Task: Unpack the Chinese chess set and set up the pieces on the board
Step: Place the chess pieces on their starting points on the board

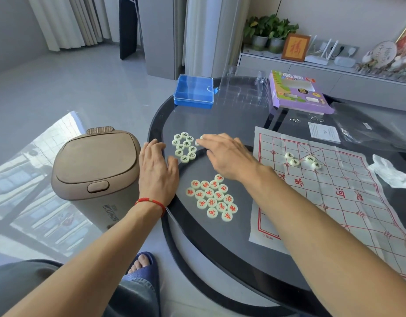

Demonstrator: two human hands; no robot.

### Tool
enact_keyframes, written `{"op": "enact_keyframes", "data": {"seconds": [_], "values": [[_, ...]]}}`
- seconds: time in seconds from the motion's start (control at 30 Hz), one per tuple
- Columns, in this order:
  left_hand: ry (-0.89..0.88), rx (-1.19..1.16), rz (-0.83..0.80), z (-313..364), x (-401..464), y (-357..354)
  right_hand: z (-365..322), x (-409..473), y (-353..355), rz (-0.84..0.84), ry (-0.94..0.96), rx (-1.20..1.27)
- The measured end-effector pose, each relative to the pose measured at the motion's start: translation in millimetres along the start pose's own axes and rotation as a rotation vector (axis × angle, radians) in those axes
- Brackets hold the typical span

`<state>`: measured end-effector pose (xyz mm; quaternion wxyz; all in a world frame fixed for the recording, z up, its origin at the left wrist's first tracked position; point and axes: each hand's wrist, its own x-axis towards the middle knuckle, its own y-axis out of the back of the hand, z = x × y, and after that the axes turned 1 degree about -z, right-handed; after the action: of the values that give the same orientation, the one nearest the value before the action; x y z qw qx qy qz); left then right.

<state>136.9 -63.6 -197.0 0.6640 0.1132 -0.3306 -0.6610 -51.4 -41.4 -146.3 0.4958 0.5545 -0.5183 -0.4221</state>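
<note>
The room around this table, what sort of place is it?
Most likely a home living room: long curtains at the back, potted plants and a framed picture on a low cabinet, and a glass coffee table.

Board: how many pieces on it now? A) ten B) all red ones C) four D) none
C: four dark-lettered pieces lie on the board; the red pieces lie in a cluster off it on the table.
</note>
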Motion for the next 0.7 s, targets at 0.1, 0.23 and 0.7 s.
{"op": "enact_keyframes", "data": {"seconds": [0.1, 0.23, 0.7], "values": [[0.003, 0.006, -0.002, 0.7, -0.5, -0.6, 11.5, -13.4, 5.9, 0.085, -0.060, -0.051], [0.003, 0.011, -0.003, 1.6, 0.0, -0.5, 19.7, -25.9, 14.5, 0.193, -0.147, -0.044], [-0.026, 0.048, -0.024, -6.6, 3.5, -2.3, 73.6, -58.4, 38.1, 0.375, -0.360, 0.163]]}}
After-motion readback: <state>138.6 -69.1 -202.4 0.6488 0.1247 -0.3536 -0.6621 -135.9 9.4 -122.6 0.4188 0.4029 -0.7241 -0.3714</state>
